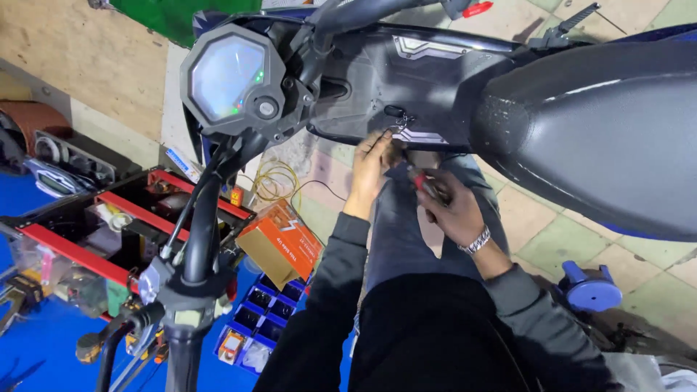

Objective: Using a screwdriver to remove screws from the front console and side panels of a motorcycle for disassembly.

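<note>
Black scooter panel (406,80) at centre: my left hand (372,165) pinches beneath it; my right hand (454,209) grips a red-handled screwdriver (425,183).

this was a motorbike repair workshop. a scooter (450,80) stood on a worn tiled floor (552,232), its round dashboard (232,76) lit and its black seat (602,131) close to the camera. beside it sat an open red and black toolbox (109,218) crammed with parts, a blue tray of small compartments (265,316), an orange cardboard box (279,243) and a coil of yellow wire (276,181). spare gauges (65,163) lay by the wall.
</note>
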